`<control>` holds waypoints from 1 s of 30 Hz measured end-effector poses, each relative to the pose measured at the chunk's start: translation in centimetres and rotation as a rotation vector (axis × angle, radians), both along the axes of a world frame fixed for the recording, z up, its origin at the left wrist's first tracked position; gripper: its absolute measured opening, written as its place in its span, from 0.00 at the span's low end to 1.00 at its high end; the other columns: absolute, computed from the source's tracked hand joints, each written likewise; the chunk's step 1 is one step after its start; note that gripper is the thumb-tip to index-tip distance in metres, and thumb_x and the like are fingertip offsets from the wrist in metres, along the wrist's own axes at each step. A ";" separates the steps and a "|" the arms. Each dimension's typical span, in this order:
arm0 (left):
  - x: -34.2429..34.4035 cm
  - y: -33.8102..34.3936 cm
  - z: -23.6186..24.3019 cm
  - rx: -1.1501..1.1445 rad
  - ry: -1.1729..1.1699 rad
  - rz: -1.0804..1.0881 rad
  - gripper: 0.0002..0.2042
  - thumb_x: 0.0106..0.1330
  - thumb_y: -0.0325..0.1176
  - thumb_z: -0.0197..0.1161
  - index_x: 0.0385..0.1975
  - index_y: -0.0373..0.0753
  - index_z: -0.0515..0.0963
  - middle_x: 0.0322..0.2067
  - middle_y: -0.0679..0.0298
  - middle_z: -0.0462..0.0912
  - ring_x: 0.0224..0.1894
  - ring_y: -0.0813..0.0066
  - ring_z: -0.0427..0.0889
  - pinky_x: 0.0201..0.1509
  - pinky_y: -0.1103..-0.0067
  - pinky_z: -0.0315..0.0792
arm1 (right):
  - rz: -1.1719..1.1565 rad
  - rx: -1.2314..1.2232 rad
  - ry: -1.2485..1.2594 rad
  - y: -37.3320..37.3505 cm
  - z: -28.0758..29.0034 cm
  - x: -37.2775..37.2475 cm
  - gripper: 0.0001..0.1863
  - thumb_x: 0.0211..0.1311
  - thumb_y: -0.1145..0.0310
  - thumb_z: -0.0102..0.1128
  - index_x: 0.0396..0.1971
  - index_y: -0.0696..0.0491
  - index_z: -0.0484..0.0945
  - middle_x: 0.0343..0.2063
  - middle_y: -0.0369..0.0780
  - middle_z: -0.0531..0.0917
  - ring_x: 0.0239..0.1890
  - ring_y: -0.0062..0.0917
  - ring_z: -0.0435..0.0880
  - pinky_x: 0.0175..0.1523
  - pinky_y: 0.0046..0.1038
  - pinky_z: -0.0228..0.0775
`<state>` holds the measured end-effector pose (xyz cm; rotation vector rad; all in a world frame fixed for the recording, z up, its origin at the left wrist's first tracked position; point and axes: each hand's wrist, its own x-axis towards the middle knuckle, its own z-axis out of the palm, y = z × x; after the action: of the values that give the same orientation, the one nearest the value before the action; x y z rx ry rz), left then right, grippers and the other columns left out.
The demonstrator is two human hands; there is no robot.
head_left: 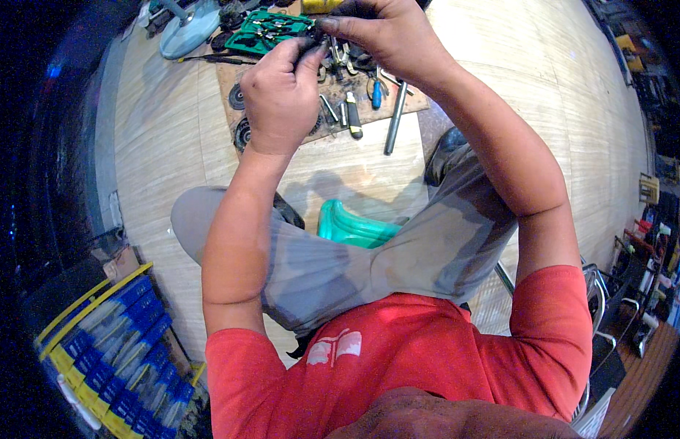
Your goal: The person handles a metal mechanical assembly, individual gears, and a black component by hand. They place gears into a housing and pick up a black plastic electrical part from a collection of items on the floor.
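My left hand (285, 91) is raised over the far part of the floor, with thumb and index finger pinched together. My right hand (391, 36) is close beside it, its blackened fingertips also closed in a pinch. Whatever lies between the fingertips looks small and dark, and I cannot make out what it is. Past my left hand lies a green tool tray (245, 40) with several dark tools in it. Below the hands are a black and yellow utility knife (353, 117), a blue-handled screwdriver (376, 94) and a long grey metal tube (395, 121).
A brown board (416, 102) under the tools bears dark round parts (242, 134) on its left. Beyond it, at left, stands a pale blue round base (190, 33). A green stool (354, 227) shows between my legs. Blue bins on a yellow rack (128, 329) stand lower left.
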<state>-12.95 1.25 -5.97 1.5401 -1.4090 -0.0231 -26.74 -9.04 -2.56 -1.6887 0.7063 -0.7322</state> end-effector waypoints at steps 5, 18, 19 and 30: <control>0.0 0.1 0.0 0.068 0.284 -0.096 0.07 0.65 0.30 0.63 0.34 0.33 0.82 0.25 0.62 0.84 0.26 0.75 0.83 0.31 0.77 0.74 | 0.054 0.151 -0.070 -0.3 0.0 0.0 0.08 0.61 0.69 0.65 0.34 0.59 0.82 0.22 0.32 0.81 0.23 0.12 0.74 0.28 0.17 0.66; 0.1 -0.3 -0.6 0.196 0.850 -0.348 0.09 0.67 0.30 0.62 0.40 0.31 0.81 0.32 0.65 0.85 0.31 0.84 0.81 0.37 0.84 0.76 | -0.068 -0.190 0.042 0.5 0.5 0.0 0.12 0.57 0.68 0.68 0.34 0.62 0.82 0.24 0.36 0.83 0.27 0.16 0.78 0.33 0.22 0.72; 0.0 -0.3 -0.5 0.199 0.762 -0.298 0.09 0.66 0.30 0.63 0.39 0.31 0.81 0.32 0.64 0.85 0.31 0.84 0.81 0.37 0.84 0.75 | -0.075 -0.192 0.061 0.6 0.5 -0.1 0.12 0.57 0.67 0.68 0.34 0.61 0.82 0.25 0.36 0.83 0.27 0.16 0.78 0.33 0.23 0.72; 0.4 -0.4 -1.1 0.129 0.705 -0.322 0.08 0.66 0.28 0.62 0.39 0.30 0.82 0.31 0.64 0.85 0.32 0.84 0.80 0.37 0.85 0.74 | 0.127 0.225 -0.008 -0.1 0.9 -0.7 0.16 0.60 0.64 0.67 0.39 0.62 0.81 0.27 0.35 0.82 0.27 0.15 0.77 0.31 0.20 0.69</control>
<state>-12.51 0.87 -7.02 1.2075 -1.0693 -0.7879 -27.47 -9.14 -1.62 -1.5090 0.6449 -0.5487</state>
